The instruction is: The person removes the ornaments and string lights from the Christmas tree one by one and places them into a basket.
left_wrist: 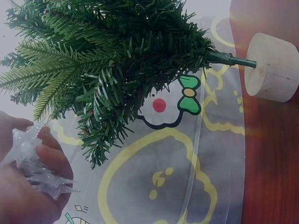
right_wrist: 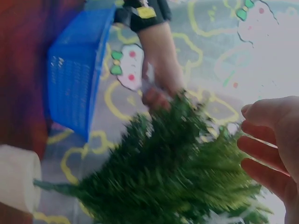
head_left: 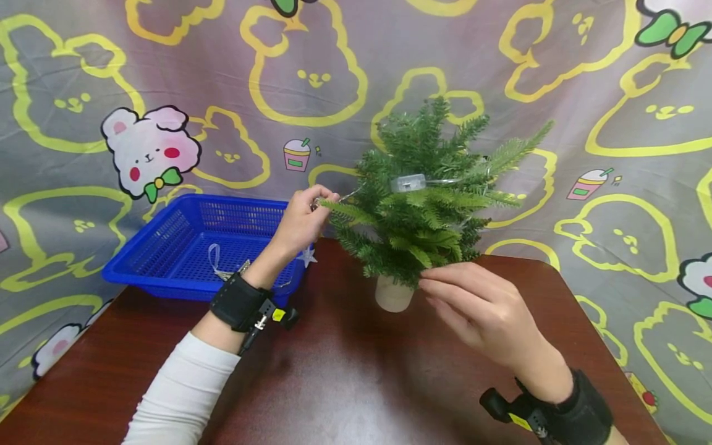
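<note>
A small artificial Christmas tree [head_left: 423,210] with green branches stands on a round pale wooden base [head_left: 394,295]. My left hand [head_left: 303,219], beside the tree's left branches, holds a bunch of clear star-shaped string lights [left_wrist: 25,149] in its curled fingers. A wire runs from that hand toward the branches, and one star [head_left: 308,256] hangs below it. On the front of the tree lies a clear battery box [head_left: 408,183]. My right hand [head_left: 484,303] is by the lower right branches, its fingers loosely bent with nothing visible between them [right_wrist: 275,140].
To the left, a blue plastic basket [head_left: 194,285] sits on the dark reddish-brown table [head_left: 334,377]. Inside it are a white ribbon loop [head_left: 214,256] and some small pale pieces. Behind the table hangs a grey cloth [head_left: 328,136] with cartoon prints.
</note>
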The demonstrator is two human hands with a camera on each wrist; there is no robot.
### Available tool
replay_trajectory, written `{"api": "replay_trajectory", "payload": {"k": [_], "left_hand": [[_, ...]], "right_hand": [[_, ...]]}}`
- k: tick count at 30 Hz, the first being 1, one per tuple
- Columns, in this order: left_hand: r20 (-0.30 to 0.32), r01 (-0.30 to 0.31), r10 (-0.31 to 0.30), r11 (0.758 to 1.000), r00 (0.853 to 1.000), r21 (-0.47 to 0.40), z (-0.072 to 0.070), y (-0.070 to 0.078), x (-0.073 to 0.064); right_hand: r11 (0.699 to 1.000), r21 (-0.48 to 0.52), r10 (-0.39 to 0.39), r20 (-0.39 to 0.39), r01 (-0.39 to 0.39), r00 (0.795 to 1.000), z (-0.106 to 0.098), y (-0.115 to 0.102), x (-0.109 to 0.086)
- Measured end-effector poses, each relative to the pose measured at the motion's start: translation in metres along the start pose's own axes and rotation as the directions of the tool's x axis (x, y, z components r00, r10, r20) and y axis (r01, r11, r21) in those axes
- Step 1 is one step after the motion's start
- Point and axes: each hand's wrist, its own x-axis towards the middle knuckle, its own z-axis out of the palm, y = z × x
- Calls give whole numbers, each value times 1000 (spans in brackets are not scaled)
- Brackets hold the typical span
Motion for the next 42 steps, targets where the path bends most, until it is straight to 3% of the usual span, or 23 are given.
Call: {"api": "replay_trajectory", "payload": {"k": [5, 9, 14, 20, 30, 33, 36, 42], "left_hand": [[19, 16, -16, 1000, 1000, 8, 0, 1, 1], [8, 0, 0, 1000, 1000, 20, 1, 2, 1], [-4, 26, -26, 999, 1000, 27, 1, 2, 0], [6, 46, -46, 998, 999, -32, 3, 0, 1], [-86, 76, -81, 996, 993, -53, 5, 0, 1], [-121, 43, -47, 999, 992, -30, 6, 0, 2], [-147, -29, 33, 999, 989, 32, 5, -1, 1], [-195, -119, 133, 990, 972, 82, 5, 1, -1]], "right_hand": [[1000, 8, -3, 75, 3, 997, 15, -6, -2], [999, -10, 36, 142, -35, 989, 23, -7, -6], [996, -55, 79, 217, -68, 973, 27, -5, -11], [997, -48, 75, 217, -66, 973, 28, -2, -13], [998, -22, 61, 198, -58, 978, 25, 1, -14], [998, -15, 64, 200, -63, 978, 23, 2, -16], [998, -15, 70, 201, -69, 977, 21, 3, -17], [997, -15, 78, 188, -76, 979, 18, 4, -20]]}}
